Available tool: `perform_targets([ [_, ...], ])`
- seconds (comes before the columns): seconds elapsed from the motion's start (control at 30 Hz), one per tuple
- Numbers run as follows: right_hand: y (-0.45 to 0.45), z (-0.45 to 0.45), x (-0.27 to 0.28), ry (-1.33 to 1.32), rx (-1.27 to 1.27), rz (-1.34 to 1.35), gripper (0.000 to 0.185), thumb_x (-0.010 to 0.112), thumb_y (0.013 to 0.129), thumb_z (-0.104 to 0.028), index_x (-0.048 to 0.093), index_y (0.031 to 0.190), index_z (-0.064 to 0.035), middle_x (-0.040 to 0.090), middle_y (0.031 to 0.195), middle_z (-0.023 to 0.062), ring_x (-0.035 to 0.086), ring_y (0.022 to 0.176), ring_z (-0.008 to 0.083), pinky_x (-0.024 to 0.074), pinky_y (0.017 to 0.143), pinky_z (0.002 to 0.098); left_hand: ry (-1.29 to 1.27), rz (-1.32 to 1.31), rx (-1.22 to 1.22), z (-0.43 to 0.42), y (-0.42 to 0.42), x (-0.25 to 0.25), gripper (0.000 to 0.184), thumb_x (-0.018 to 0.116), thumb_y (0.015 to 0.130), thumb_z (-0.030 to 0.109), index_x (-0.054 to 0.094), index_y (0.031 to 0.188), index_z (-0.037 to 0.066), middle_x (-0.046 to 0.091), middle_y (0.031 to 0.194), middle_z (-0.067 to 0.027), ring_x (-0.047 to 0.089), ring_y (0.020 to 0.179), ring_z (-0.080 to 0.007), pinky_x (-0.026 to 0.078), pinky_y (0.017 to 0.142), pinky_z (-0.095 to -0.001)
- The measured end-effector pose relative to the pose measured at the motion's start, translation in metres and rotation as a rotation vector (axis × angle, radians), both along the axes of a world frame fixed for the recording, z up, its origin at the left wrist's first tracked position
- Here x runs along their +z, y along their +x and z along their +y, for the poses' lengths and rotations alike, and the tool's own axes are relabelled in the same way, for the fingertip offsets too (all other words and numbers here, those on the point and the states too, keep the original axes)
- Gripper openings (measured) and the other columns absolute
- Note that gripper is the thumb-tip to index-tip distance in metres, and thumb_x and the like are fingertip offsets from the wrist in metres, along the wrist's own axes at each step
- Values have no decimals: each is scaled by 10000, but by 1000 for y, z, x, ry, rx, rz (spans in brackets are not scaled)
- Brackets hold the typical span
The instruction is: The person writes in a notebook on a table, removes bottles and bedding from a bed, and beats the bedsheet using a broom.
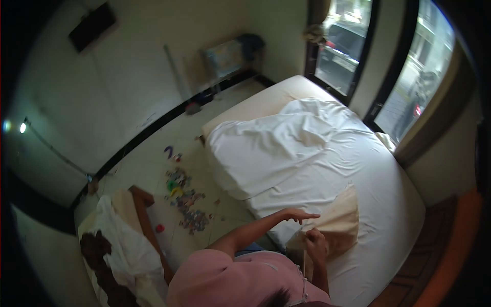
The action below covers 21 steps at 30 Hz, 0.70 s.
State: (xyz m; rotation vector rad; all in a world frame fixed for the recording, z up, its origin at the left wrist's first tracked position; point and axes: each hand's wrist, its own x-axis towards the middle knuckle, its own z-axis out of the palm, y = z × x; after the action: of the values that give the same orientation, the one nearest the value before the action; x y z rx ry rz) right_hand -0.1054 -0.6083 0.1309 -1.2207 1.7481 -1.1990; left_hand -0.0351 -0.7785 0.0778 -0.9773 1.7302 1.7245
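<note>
Beige cloth [341,217]: It is on the white sheet [383,235], just in front of the pink shirt [240,281]. I see big folds, and its far end comes to a point.
Left hand [295,214]: It is partly open over the near side of the cloth. One finger sticks out straight, the others bend down. I see nothing held in it.
Right hand [314,238]: The fingers are curled in, right by the cloth. From here I cannot tell if some cloth is pinched inside.
Cloth feel: I think it is light, soft and floppy. It should not break, but it may slide on the smooth sheet and crease easily.
Cloth edge: I would pinch here, with a finger and thumb at two spots well apart, so it does not sag.
Cloth middle: I would not grab here; it would just bunch up.
White cover [266,146]: It lies rumpled, away from both hands.
</note>
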Motion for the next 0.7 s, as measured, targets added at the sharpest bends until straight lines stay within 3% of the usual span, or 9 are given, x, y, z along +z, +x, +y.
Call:
perform_targets([
  [0.1, 62, -17, 16, 4, 256, 105, 64, 574, 658, 14, 542, 702, 47, 479, 641, 80, 476, 571, 162, 386, 550, 281, -52, 121, -131, -11, 58, 5, 1080, 316, 576, 879, 433, 1273, 62, 505, 1167, -236, 493, 1087, -325, 412, 881, -407],
  [0.17, 109, -28, 28, 18, 371, 31, 73, 594, 650, 6, 539, 684, 42, 481, 643, 83, 470, 571, 172, 378, 548, 289, -87, -89, -122, -22, 105, -16, 1068, 351, 584, 863, 509, 1184, -6, 537, 1116, -239, 545, 1000, -311, 456, 815, -359],
  [0.2, 133, -34, 35, 6, 438, 45, 79, 598, 641, 8, 534, 674, 39, 483, 643, 82, 473, 575, 172, 380, 550, 290, 36, 26, -22, -30, 137, -30, 987, 435, 642, 788, 523, 1144, -57, 537, 1127, -236, 559, 986, -293, 462, 792, -348],
  [0.23, 156, -40, 42, -8, 506, 55, 85, 603, 631, 11, 528, 664, 37, 485, 643, 81, 476, 580, 173, 381, 553, 291, -144, 245, 207, -26, 173, -35, 856, 533, 670, 701, 578, 1058, -61, 592, 1001, -185, 579, 866, -250, 457, 742, -328],
  [0.43, 285, -95, 68, -43, 882, 79, 57, 574, 688, 11, 581, 736, 40, 506, 685, 114, 514, 617, 228, 404, 569, 298, -331, 382, 1033, -8, 405, -16, 531, 618, 721, 486, 611, 970, 17, 554, 742, -22, 453, 624, -117, 388, 559, -265],
  [0.57, 361, -104, 87, -131, 1235, 31, 142, 558, 746, 9, 613, 876, 0, 531, 810, 114, 546, 674, 211, 429, 611, 280, -557, 261, 1418, 54, 523, 67, 469, 596, 762, 443, 621, 960, 18, 584, 784, -16, 508, 659, -108, 409, 581, -244],
  [0.63, 393, -98, 101, -128, 1297, -188, 237, 578, 778, -18, 608, 1012, -43, 547, 901, 85, 554, 734, 176, 438, 651, 261, -759, 343, 1656, 87, 593, 48, 455, 587, 770, 404, 598, 989, 5, 590, 815, -20, 484, 632, -101, 397, 569, -251],
  [0.67, 397, -101, 96, -66, 1402, -145, 323, 560, 807, -29, 563, 1127, -72, 535, 991, 90, 562, 767, 166, 450, 690, 261, -807, 107, 1795, 115, 610, 92, 478, 569, 783, 399, 574, 1060, 10, 589, 861, -23, 491, 614, -115, 385, 542, -252],
  [0.7, 400, -105, 86, -67, 1407, -151, 323, 560, 807, -29, 563, 1127, -72, 535, 991, 90, 562, 767, 166, 450, 690, 261, -1002, 11, 1907, 138, 653, 70, 506, 513, 809, 420, 550, 1128, 30, 589, 936, -9, 493, 676, -116, 378, 577, -256],
])
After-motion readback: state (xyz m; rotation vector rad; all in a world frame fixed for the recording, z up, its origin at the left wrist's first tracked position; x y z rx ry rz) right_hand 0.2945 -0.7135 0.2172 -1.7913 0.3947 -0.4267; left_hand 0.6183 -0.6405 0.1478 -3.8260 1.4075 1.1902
